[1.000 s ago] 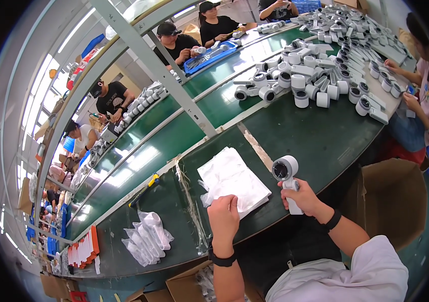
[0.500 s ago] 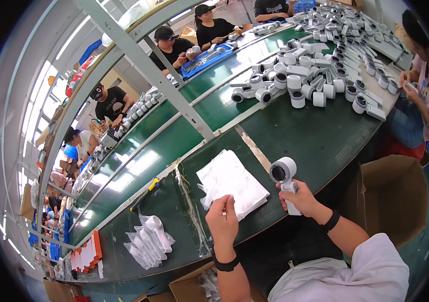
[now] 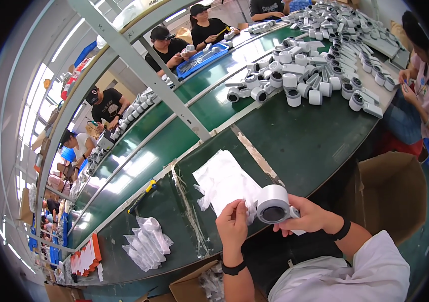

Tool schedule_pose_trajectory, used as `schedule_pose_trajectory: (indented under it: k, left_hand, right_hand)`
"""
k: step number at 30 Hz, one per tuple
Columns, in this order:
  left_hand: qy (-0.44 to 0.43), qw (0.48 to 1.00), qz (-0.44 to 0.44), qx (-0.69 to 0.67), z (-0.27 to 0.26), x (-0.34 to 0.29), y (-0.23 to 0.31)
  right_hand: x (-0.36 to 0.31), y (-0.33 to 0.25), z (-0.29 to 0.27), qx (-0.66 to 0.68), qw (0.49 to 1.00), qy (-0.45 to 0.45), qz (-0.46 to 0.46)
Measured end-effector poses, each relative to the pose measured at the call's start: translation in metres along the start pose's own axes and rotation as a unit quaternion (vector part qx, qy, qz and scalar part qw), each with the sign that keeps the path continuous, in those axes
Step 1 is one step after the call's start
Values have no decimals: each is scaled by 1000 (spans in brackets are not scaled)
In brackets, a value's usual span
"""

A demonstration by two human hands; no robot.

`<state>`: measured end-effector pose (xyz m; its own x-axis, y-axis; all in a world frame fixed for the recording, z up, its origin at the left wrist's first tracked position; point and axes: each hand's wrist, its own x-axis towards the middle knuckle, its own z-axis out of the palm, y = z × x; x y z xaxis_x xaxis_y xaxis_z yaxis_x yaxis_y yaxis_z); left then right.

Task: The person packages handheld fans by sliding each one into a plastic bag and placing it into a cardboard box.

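Note:
My right hand (image 3: pixel 314 215) is wrapped round the handle of a white handheld device (image 3: pixel 273 195) with a drum-shaped head and a dark round face. The head tilts toward me, beside my left fingers. With thumb and fingers pinched, my left hand (image 3: pixel 231 227) holds the edge of a thin plastic bag (image 3: pixel 250 210). That bag lies partly behind the device head, so its full shape is hidden. Just beyond both hands, a stack of white plastic bags (image 3: pixel 219 173) rests on the green tabletop (image 3: pixel 305 136).
Bagged devices (image 3: pixel 149 242) lie at left, near orange-white boxes (image 3: pixel 86 255) and a yellow-black cutter (image 3: pixel 143 195). A large heap of similar devices (image 3: pixel 295 70) covers the far right. A metal post (image 3: pixel 144 70) rises at the table's back. Open cartons (image 3: pixel 393 191) stand below; co-workers sit around.
My right hand has brought the device left and tipped its head toward me. My left hand has shifted slightly right, and plastic now shows at its fingertips.

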<state>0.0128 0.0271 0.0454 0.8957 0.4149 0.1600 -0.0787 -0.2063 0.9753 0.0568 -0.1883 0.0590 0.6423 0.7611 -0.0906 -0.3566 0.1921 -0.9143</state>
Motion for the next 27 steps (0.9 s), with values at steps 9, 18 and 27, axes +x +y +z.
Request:
schedule_pose_trajectory:
  k: [9, 18, 27]
  left_hand:
    - [-23, 997, -18, -77, 13, -9, 2]
    - [38, 940, -56, -334, 1, -5, -8]
    - [-7, 988, -21, -152, 20, -11, -5]
  right_hand:
    - [51, 22, 21, -223, 918, 283, -164]
    - [55, 39, 6, -164, 915, 333, -159]
    - [46, 13, 19, -205, 945, 217, -133]
